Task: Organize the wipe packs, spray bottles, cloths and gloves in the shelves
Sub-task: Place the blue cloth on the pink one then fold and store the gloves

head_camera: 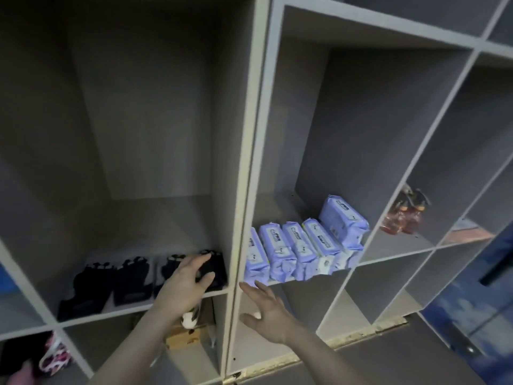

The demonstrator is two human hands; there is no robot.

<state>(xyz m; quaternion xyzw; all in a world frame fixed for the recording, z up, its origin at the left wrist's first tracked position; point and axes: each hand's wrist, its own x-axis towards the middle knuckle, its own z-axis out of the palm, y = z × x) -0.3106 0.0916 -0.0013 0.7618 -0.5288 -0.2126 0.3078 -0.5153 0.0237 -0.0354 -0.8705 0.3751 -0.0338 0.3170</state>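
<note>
A grey shelving unit [244, 168] of open cubbies fills the view, seen from above and close up. In the tall left compartment, a row of black gloves [111, 276] lies flat along the front of the shelf, side by side, fingertips pointing toward the back. The left hand [184, 284] reaches into this compartment from below, palm down, and rests on the rightmost glove [215, 270]; its fingers [198, 259] are straight and slightly spread, the thumb out to the side, not curled round the fabric.

In the next compartment to the right, on the same level, purple wipe packs [299, 251] stand on edge in a tight row at the shelf's front, touching one another, with one more pack [342, 218] tilted on top at the right end of the row. The right hand [266, 312] hovers just below and in front of this shelf, palm facing the unit, fingers straight and spread, holding nothing.

Further right, in a third compartment, reddish spray bottles [402, 215] stand close together (the blur hides how many there are). In the cubby below the gloves sits a tan box [188, 336] with a white object on it, too unclear to name. At the lower left corner, a pink-and-white patterned cloth [54, 357] lies in another cubby beside something dark.
</note>
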